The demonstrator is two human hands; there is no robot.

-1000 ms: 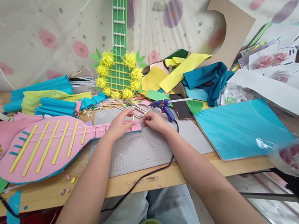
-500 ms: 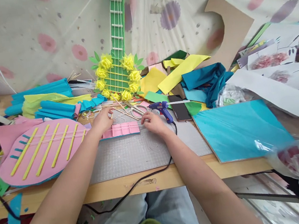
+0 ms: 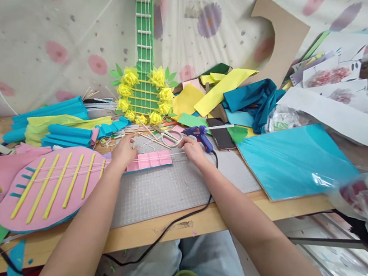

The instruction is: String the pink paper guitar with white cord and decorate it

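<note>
A pink paper guitar (image 3: 51, 202) with yellow and blue strips lies flat, its pink neck (image 3: 154, 159) reaching right onto the grey cutting mat (image 3: 164, 195). Over the neck, near the body, is my left hand (image 3: 123, 153), its fingers curled; what they grip is hidden. My right hand (image 3: 193, 149) is closed in a pinch on thin white string (image 3: 176, 154), just past the neck's right end. The string runs along the neck and over the body. Scissors (image 3: 170, 137) lie behind, between the hands. A blue glue gun (image 3: 201, 136) is beside my right hand.
A green paper guitar (image 3: 142, 82) with yellow flowers leans at the back. A phone (image 3: 221, 133) and a blue sheet (image 3: 297, 161) lie to the right. Coloured paper (image 3: 225, 89) is piled behind. A black cord (image 3: 181, 218) crosses the table's front edge.
My right hand has moved slightly right, away from the neck's end, with more string showing between. My left hand has shifted slightly left, fingers more curled.
</note>
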